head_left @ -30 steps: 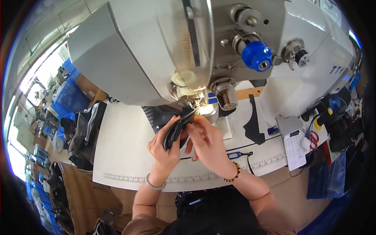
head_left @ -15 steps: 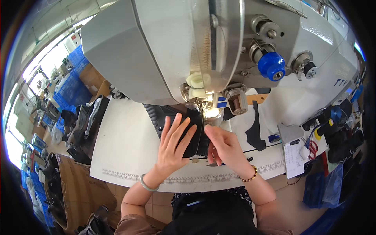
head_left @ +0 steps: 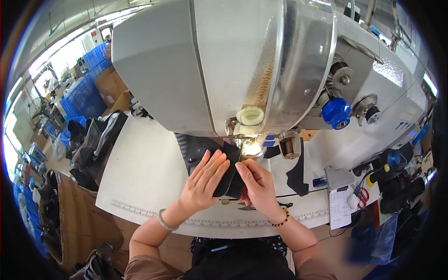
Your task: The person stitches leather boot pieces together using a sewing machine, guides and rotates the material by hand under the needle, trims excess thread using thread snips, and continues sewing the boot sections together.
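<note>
At the table's far left edge, a heap of dark cut pieces [head_left: 93, 144] lies stacked beside blue crates [head_left: 86, 95]. Moving right, your left hand [head_left: 204, 181], a pale green bangle [head_left: 164, 220] at its wrist, lies flat with fingers spread across a black material piece [head_left: 223, 173] on the white table [head_left: 144, 177]. The piece runs from under your palm up toward the lit needle area [head_left: 249, 148] beneath the grey sewing machine head [head_left: 224, 65], near the middle of the table's back edge. Your right hand [head_left: 258, 185], a beaded bracelet [head_left: 280, 219] at the wrist, closes thumb and fingers on the piece's right edge, pinching it just beside your left fingertips.

The piece sits between both hands, its upper end nearest the needle, its lower end hidden under your palms. To feed it well, judging from this position, keep the left palm pressing evenly so the piece stays flat, let the right pinch steer the edge only, and hold both sets of fingertips short of the lit spot.

Farther right, another black cut piece [head_left: 297, 175] lies apart on the table, then a blue knob [head_left: 336, 113] on the machine, a paper sheet [head_left: 339, 207] near the front right corner, and red-handled scissors [head_left: 363, 197].
</note>
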The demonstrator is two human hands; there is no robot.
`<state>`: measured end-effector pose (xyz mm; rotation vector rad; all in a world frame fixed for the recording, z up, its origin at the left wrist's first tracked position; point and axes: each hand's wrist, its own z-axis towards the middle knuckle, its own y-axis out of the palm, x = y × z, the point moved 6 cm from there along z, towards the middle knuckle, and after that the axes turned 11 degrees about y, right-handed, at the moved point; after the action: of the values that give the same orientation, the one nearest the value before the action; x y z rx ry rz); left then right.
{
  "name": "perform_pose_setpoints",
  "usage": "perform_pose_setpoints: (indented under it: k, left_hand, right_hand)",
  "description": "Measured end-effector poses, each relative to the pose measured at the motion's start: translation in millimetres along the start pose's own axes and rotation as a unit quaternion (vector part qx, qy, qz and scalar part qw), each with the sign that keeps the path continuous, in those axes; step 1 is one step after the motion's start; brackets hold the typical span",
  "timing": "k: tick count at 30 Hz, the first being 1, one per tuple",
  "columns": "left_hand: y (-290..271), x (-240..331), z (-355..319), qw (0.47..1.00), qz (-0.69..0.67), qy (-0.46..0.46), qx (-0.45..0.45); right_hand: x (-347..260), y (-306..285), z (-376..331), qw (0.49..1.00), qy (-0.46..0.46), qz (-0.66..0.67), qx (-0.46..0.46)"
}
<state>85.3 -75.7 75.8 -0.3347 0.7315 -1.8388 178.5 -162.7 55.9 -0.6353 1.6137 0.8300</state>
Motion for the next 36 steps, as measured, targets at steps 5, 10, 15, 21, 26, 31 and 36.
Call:
perform_pose_setpoints:
  k: [5, 10, 15, 21, 26, 31, 36]
  left_hand:
    - [5.1, 22.7, 10.0, 0.996, 0.073, -0.039, -0.035]
    - [8.2, 33.7, 17.1, 0.986, 0.13, -0.066, -0.081]
    - [8.3, 34.6, 17.9, 0.988, 0.095, -0.07, -0.101]
    - [-5.5, 17.2, -10.1, 0.995, -0.096, -0.009, 0.04]
    - [2.8, 31.8, -9.4, 0.998, 0.015, 0.051, 0.046]
    - [4.5, 32.4, -14.3, 0.993, 0.072, 0.078, 0.056]
    - [9.7, 36.3, -14.8, 0.987, 0.101, 0.099, 0.078]
  right_hand:
    - [-0.2, -9.0, -9.1, 0.999, 0.053, -0.002, -0.004]
    - [5.9, -13.2, -23.9, 0.998, 0.052, 0.026, -0.029]
    - [11.7, -21.9, -18.8, 0.992, 0.013, 0.104, -0.068]
    - [18.0, -24.1, -11.7, 0.985, 0.043, 0.128, -0.109]
    - [12.3, -30.1, -14.3, 0.99, 0.028, 0.087, -0.103]
    - [10.1, -27.0, -8.9, 0.993, 0.025, 0.056, -0.098]
    - [13.0, -27.2, -9.5, 0.99, 0.043, 0.102, -0.093]
